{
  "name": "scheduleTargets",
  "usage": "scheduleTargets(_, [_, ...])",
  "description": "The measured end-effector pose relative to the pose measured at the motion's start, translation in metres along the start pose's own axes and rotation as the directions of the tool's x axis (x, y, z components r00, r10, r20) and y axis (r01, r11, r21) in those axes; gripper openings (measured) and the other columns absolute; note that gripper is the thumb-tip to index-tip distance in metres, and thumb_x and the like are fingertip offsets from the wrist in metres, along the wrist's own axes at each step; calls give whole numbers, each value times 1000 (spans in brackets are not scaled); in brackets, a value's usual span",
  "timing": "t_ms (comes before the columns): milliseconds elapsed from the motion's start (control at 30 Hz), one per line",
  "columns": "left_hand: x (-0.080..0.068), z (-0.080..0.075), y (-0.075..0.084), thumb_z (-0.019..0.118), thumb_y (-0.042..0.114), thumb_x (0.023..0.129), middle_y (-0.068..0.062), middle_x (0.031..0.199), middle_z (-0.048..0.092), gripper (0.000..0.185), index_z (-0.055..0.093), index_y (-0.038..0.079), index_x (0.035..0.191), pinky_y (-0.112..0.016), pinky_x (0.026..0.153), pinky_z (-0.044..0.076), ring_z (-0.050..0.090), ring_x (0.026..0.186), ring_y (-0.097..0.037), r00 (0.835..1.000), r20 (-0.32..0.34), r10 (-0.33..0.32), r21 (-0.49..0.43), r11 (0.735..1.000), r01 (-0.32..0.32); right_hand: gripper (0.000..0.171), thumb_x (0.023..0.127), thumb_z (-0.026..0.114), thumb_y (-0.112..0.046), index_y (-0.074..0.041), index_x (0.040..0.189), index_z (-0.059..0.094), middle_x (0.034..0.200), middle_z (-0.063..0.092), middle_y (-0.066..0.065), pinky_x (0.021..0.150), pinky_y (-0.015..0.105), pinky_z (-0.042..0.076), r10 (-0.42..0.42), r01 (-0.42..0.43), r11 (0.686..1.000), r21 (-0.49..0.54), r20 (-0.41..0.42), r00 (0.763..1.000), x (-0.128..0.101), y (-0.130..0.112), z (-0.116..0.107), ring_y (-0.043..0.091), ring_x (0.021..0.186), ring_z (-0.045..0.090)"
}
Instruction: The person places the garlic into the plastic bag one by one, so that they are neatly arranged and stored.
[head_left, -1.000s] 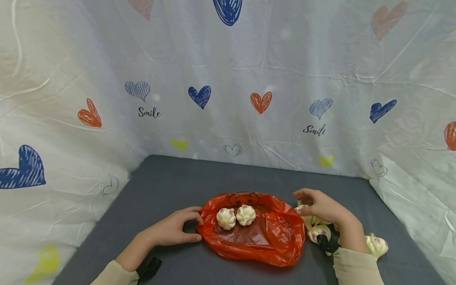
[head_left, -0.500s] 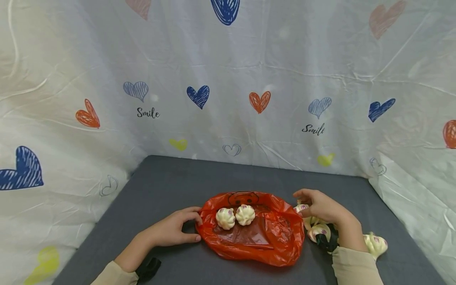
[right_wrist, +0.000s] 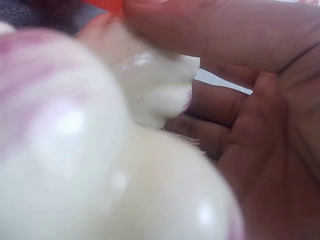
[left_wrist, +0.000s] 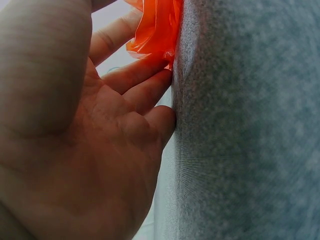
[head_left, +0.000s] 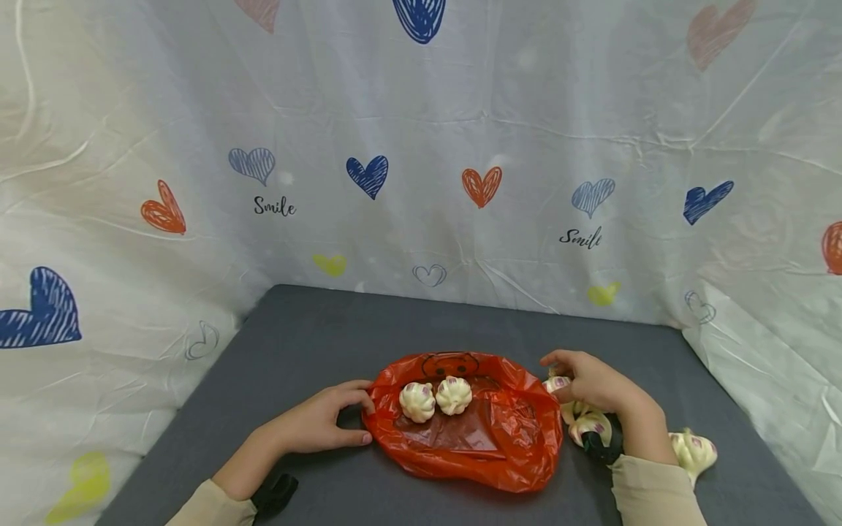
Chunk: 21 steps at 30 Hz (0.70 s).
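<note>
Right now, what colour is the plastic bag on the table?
The plastic bag is red with black markings, best seen in the head view.

The right hand [head_left: 598, 381] is covering part of the garlic [head_left: 588, 425] beside the bag [head_left: 460, 468], making the bulbs there impossible to count. Its forearm is hiding part of another bulb [head_left: 696, 453]. In the right wrist view, the closest garlic is blurring and running off the left and bottom edges. In the left wrist view, the top edge is cutting off the bag, and the worktop [head_left: 342, 329] is blurring. The head view's bottom edge is cutting off both sleeves [head_left: 658, 493].
</note>
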State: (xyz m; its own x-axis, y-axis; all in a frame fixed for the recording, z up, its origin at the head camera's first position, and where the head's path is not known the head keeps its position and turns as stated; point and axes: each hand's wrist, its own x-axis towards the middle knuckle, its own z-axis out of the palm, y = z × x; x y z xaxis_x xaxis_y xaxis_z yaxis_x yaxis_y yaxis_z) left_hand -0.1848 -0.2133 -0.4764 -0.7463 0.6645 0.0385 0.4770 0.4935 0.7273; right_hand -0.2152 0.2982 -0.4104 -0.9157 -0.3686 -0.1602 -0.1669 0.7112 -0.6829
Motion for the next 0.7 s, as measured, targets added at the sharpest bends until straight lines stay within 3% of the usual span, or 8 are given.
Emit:
scheduleTargets(533, [0, -1, 2, 81, 50, 100, -9, 166, 48, 24, 70, 36, 116, -66, 117, 42, 46, 153, -39, 1000, 2, -5, -2, 1000, 5, 58, 96, 85, -17, 3, 146, 62, 136, 67, 25, 91, 53, 61, -54, 50, 997, -54, -77, 996, -3, -3, -3, 39, 119, 67])
scheduleTargets(700, [-1, 0, 3, 81, 50, 100, -9, 166, 48, 24, 70, 35, 116, -66, 117, 41, 46, 153, -39, 1000, 5, -2, -7, 1000, 2, 57, 97, 84, -18, 2, 146, 62, 135, 68, 24, 90, 48, 60, -58, 51, 997, -62, -111, 992, -3, -2, -2, 34, 115, 68])
